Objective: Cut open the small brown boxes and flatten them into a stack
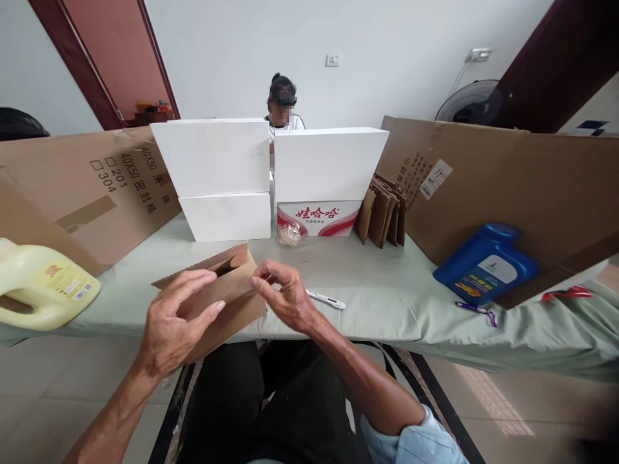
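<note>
A small brown cardboard box (236, 313) stands tilted at the table's front edge, its flaps partly folded and a dark gap showing near the top. My left hand (176, 322) lies against its left side, thumb and fingers stretched apart; whether the fingertips press on the cardboard is hard to see. At the box's upper right corner, my right hand (283, 293) pinches the edge of a flap between thumb and fingers. Just right of that hand lies a white utility knife (326, 299) on the cloth.
White boxes (222, 158) and a red-and-white printed carton (319, 218) form a wall ahead, a person (283, 106) behind it. Crumpled clear tape (290, 234) and folded cardboard pieces (382, 212) sit before it. A yellow jug (48, 283) stands left, a blue bottle (486, 264) right.
</note>
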{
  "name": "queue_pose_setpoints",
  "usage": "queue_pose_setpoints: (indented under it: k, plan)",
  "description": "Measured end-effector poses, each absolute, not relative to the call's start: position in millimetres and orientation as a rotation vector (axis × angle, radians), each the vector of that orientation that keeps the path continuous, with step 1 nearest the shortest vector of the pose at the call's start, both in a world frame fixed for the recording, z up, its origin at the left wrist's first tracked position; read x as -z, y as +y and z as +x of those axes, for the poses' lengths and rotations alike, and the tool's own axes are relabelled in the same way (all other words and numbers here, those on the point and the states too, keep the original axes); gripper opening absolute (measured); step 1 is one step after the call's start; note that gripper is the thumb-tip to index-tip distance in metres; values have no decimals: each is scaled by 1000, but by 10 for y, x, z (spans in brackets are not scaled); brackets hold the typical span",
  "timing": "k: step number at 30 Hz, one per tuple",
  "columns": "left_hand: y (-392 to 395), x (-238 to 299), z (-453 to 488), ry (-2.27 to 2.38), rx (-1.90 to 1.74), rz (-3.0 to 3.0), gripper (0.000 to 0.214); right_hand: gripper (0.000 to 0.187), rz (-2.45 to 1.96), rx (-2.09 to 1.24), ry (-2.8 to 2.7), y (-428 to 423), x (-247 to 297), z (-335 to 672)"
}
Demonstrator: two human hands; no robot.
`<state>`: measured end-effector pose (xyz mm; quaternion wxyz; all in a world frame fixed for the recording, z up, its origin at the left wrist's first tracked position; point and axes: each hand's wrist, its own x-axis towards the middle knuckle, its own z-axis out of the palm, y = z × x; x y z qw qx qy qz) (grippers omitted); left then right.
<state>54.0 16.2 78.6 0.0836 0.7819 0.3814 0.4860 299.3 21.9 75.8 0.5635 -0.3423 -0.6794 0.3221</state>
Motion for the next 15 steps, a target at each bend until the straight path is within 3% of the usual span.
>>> queue_pose_setpoints:
  k: [4,7,11,15]
  plan:
    - [226,-740,417,1136,-1480,2655,30,41,-995,-677,-1420,647,-621,3504]
    - [270,-652,308,1130,-1291,2927,38,44,-1248,-584,-1335,1117,-439,3915]
    - [314,-535,236,1258,-997,3110,50,40,-1420,-540,-1291,1740,-201,4229]
    - [401,-548,188,1267,-925,3137,61,33,-1584,-473,-1279,2228,-19,4330]
